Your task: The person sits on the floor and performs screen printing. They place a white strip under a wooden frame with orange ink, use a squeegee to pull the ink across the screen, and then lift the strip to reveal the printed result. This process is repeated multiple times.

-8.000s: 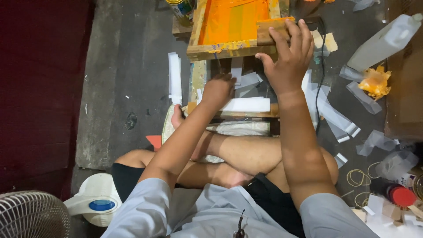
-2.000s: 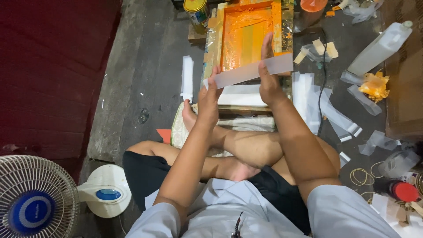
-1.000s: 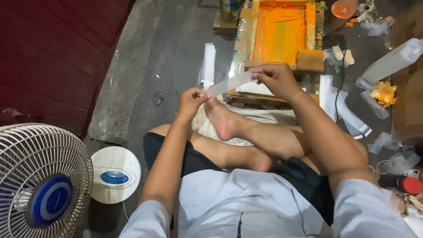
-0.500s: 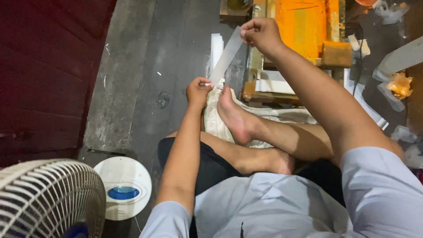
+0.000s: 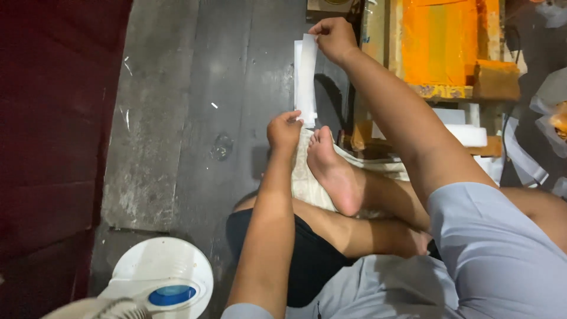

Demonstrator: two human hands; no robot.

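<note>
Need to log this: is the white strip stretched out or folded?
Stretched out. The white strip runs straight between the right hand at its far end and the left hand at its near end.

Fan base [image 5: 158, 282] cut off at the bottom edge, orange frame [image 5: 440, 44] by the top edge.
</note>
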